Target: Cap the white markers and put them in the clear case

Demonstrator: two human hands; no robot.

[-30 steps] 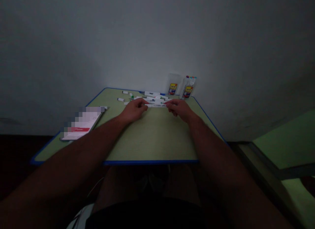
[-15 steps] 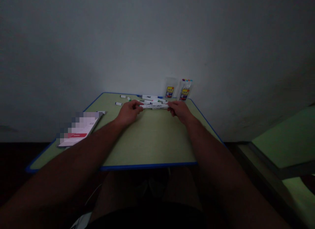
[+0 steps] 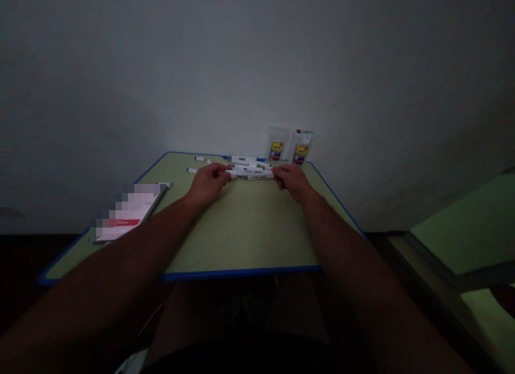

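Note:
Between my hands a white marker [image 3: 254, 172] with dark print is held level over the far part of the table. My left hand [image 3: 207, 183] pinches its left end, thumb and fingers closed. At the other end my right hand [image 3: 293, 180] grips it, fingers curled and partly hiding the tip. Whether the left end is a separate cap, I cannot tell. Just behind the held marker lie several more white markers [image 3: 246, 159], some with blue or green parts. Loose white caps [image 3: 199, 159] are scattered left of them, close to my left hand.
Two clear plastic cases stand against the wall: one case [image 3: 277, 143] at the back right, and beside it a case with colourful-ended pens [image 3: 301, 147]. A flat booklet or tablet [image 3: 132, 213], partly blurred out, lies left on the blue-edged table [image 3: 249, 229].
Both hands stay on the marker and have barely moved. A slight shift of the camera moves the whole scene a little.

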